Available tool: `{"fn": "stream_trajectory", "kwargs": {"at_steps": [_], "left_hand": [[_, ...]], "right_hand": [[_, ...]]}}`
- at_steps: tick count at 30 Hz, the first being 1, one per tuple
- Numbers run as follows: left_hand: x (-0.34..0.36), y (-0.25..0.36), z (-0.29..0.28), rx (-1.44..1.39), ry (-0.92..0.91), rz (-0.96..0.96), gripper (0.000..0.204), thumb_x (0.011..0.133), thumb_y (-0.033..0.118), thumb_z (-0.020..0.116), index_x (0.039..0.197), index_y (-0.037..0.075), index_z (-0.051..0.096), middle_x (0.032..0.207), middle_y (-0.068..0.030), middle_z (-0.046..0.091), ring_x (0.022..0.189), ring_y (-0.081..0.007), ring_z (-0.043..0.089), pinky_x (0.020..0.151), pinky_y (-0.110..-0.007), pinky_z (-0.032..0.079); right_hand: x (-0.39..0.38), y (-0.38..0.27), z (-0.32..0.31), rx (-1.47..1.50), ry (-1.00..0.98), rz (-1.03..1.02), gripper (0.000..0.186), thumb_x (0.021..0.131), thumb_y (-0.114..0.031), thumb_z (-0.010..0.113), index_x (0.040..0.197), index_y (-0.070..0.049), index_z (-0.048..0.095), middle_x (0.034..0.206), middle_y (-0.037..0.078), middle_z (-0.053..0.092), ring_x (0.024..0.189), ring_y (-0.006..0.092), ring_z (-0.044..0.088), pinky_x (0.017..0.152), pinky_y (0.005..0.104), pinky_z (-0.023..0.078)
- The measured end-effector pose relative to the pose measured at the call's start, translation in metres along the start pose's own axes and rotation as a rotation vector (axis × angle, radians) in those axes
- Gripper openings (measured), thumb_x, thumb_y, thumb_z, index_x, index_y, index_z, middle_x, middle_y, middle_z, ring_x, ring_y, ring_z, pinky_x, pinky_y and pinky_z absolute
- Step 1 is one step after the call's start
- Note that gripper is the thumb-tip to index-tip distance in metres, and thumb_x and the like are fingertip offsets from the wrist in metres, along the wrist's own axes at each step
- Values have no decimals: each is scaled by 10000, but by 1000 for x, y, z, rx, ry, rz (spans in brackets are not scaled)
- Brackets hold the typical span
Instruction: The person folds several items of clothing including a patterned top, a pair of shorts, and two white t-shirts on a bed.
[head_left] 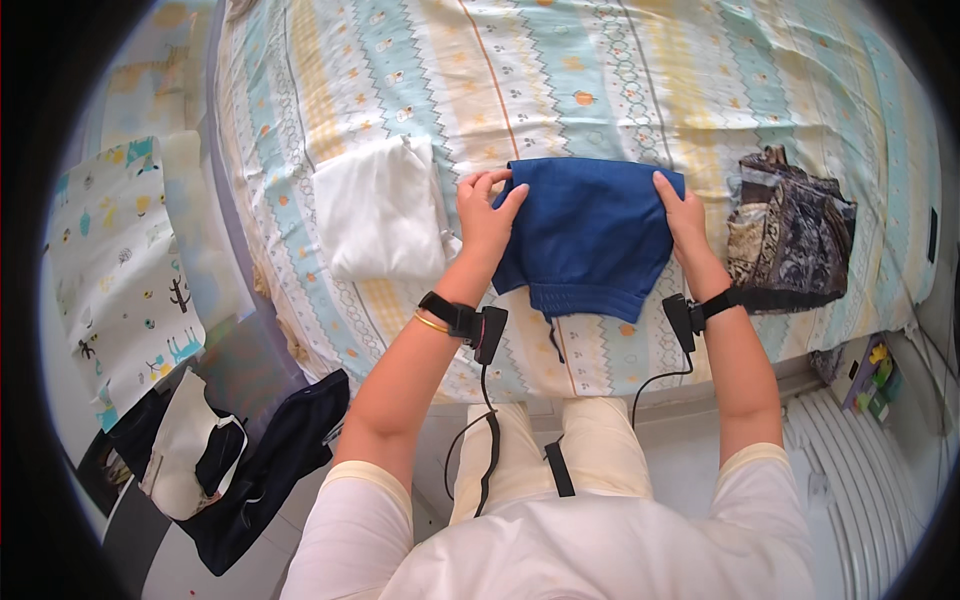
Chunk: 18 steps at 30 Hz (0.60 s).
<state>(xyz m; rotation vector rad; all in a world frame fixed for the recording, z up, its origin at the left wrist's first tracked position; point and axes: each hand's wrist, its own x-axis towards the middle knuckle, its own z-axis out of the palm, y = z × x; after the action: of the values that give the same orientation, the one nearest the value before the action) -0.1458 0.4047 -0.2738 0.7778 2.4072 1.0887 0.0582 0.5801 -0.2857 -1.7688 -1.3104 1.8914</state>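
Note:
Dark blue shorts [590, 225] lie folded on the bed in front of me, their gathered waistband toward me and a drawstring hanging from it. My left hand [487, 220] pinches the far left corner, its thumb on top of the cloth. At the far right corner, my right hand [684, 215] grips the edge with the thumb above and the other fingers mostly hidden underneath. A folded white garment [380, 210] rests to the left of the shorts. On the right lies a folded brown and black patterned garment [790, 235].
A striped, printed sheet [560, 90] covers the bed. Dark clothing [290, 460] and a beige bra [180, 455] are piled at lower left, below a printed cloth [125, 270]. A ribbed white panel [860, 490] stands at lower right. Cables run from my wrist straps.

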Motion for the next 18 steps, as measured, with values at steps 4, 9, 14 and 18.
{"fn": "stream_trajectory", "kwargs": {"at_steps": [4,9,14,18], "left_hand": [[-6,-11,5,143,-105,128,527,705,254,738,1136,32,532,1109,-143,515,978,-261,523,856,-351,438],[1,-15,7,-173,-247,-107,642,712,127,719,1275,77,413,1091,-114,526,992,-228,512,865,-334,422],[0,-8,-9,31,-73,179,564,755,66,654,1264,52,413,1168,-100,484,1038,-212,486,902,-335,388],[-24,-13,-82,-93,28,53,576,751,90,663,1263,36,405,1241,-122,435,1162,-239,418,979,-347,331]], "right_hand": [[3,13,16,-78,134,-213,342,845,-308,626,959,15,616,875,44,635,789,109,560,732,254,438],[8,4,25,3,151,-379,318,855,-302,623,937,5,599,833,42,624,766,102,538,723,243,431],[24,-10,20,-39,123,-242,315,824,-278,647,922,13,580,927,103,601,877,166,548,786,285,428],[-7,-32,28,-519,486,-904,347,802,-131,609,1099,-2,487,1121,157,488,1098,270,445,943,371,344]]}}
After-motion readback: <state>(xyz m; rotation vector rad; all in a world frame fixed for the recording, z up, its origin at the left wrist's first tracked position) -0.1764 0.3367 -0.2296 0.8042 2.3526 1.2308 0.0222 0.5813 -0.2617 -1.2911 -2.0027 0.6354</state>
